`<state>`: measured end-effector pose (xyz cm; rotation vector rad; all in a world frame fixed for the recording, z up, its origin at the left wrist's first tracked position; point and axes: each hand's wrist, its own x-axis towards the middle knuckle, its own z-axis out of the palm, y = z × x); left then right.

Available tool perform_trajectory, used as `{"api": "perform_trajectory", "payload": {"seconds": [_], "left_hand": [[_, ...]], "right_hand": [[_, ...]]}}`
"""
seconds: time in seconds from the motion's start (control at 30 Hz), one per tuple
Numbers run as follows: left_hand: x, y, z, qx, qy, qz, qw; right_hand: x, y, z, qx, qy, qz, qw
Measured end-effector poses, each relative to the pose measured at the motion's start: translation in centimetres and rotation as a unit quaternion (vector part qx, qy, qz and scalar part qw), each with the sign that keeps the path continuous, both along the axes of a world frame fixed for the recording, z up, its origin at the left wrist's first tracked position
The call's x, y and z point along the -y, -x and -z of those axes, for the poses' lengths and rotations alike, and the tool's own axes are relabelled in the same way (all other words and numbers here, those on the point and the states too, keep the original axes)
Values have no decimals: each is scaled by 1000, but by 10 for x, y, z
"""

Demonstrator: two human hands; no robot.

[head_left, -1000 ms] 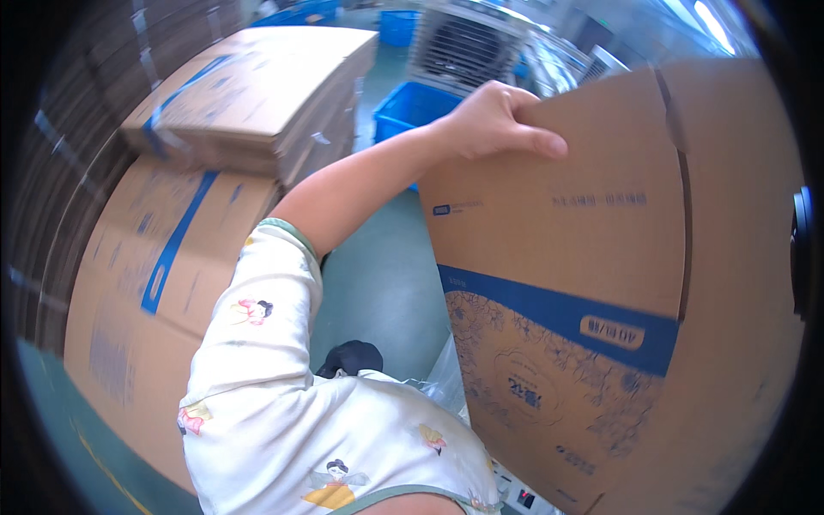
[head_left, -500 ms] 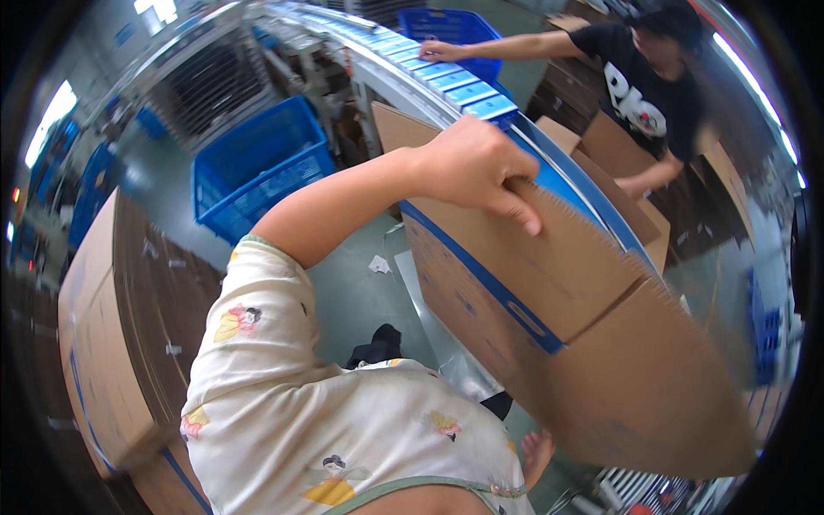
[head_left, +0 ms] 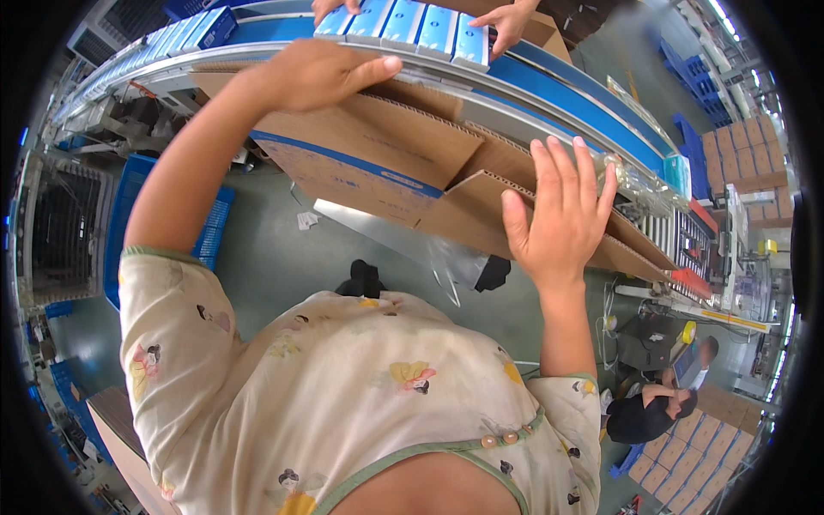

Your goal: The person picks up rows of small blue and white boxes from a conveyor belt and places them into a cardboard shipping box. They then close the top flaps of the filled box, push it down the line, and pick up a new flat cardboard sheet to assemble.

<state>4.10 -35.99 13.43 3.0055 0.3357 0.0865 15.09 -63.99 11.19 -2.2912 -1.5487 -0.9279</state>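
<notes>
A brown cardboard box (head_left: 343, 176) with a blue stripe stands partly unfolded in front of me, its corrugated flaps upright along the conveyor's near side. My left hand (head_left: 318, 75) is closed over the top edge at the box's left end, thumb pointing right. At the right part of the box, my right hand (head_left: 562, 210) is open with fingers stretched and spread, over the flap edges; whether the palm presses on the cardboard cannot be made out. Beyond the box, a row of small light-blue and white cartons (head_left: 403, 30) sits on the blue conveyor belt (head_left: 549, 90).
A co-worker's hand (head_left: 505, 26) touches the right end of the carton row. A blue crate (head_left: 215, 227) stands on the floor at left. Stacked brown boxes (head_left: 687, 455) are at lower right, near another person (head_left: 644, 412). Clear plastic (head_left: 609, 180) lies by the conveyor's right part.
My view has swung toward the conveyor. The flat, tilted box has come up against it and opened out somewhat. My right hand has risen from low down to the box's flaps.
</notes>
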Motion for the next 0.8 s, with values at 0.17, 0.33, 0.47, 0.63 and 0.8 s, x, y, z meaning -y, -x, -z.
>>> {"api": "perform_trajectory", "payload": {"seconds": [0.17, 0.33, 0.47, 0.63, 0.8], "left_hand": [[12, 13, 3, -2, -68, -14, 998], [-20, 41, -8, -3, -89, 21, 996], [-24, 60, -84, -188, 136, -198, 952], [-72, 91, 2, 39, 265, -273, 924], [-50, 107, 51, 356, 609, -145, 694]], "right_hand": [[36, 41, 30, -27, -54, -63, 996], [62, 68, 10, -175, -143, -200, 953], [93, 59, -30, -240, -197, -340, 887], [71, 39, -32, -354, -149, -379, 842], [5, 46, -10, -305, 19, -435, 847]]}}
